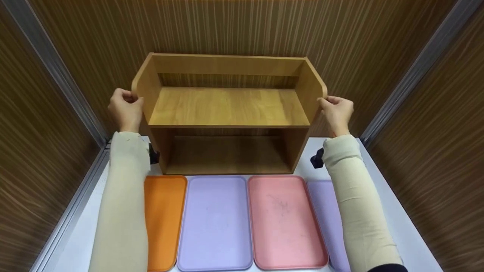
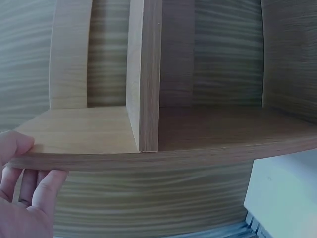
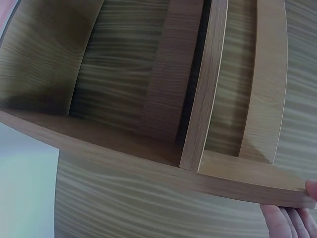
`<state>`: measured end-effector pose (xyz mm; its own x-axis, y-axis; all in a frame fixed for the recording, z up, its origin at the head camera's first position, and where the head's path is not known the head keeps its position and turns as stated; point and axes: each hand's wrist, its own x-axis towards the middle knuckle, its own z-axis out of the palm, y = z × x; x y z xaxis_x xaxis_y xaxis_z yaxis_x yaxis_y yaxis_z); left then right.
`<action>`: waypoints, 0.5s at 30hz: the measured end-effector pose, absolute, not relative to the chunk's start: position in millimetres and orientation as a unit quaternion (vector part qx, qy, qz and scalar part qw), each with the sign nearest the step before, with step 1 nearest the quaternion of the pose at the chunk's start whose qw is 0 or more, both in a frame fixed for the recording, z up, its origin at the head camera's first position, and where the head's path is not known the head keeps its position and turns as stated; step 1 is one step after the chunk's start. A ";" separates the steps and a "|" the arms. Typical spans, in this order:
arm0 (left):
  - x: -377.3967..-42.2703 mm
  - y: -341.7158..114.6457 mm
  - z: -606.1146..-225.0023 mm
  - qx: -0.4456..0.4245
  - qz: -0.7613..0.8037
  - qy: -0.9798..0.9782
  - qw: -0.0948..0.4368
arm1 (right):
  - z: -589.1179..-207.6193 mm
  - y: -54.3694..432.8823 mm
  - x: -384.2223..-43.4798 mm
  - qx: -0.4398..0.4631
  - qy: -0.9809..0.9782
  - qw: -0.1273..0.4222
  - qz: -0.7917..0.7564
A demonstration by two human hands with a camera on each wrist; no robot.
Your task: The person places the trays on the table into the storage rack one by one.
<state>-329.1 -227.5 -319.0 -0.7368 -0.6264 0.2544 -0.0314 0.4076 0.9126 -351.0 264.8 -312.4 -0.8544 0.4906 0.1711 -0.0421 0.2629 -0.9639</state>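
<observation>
A small wooden shelf unit (image 1: 230, 107) with two levels stands at the back of the white table. My left hand (image 1: 126, 109) pinches the front edge of its left side panel (image 1: 145, 88) near the rounded top corner. In the left wrist view the thumb lies on the inner face and the fingers (image 2: 48, 191) on the outer face. At the other end my right hand (image 1: 337, 112) pinches the right side panel (image 1: 311, 88) at about the same height. The right wrist view shows fingers (image 3: 277, 220) under that panel's edge. Both shelf boards hold nothing.
Four trays lie in a row before the shelf: orange (image 1: 163, 223), lilac (image 1: 215, 223), pink (image 1: 289, 223) and a second lilac one (image 1: 327, 211) partly behind my right sleeve. Wood-patterned walls (image 1: 242, 26) enclose the white table (image 1: 397, 234) at the back and both sides.
</observation>
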 end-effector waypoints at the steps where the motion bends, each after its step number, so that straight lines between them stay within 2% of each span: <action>1: -330.1 -224.7 -319.4 0.208 -0.503 -0.784 0.298 | -312.9 267.1 -350.9 -0.149 -0.758 0.227 0.593; 15: -335.0 -198.1 -319.5 0.184 -0.527 -0.780 0.285 | -313.9 285.9 -350.1 -0.157 -0.730 0.225 0.626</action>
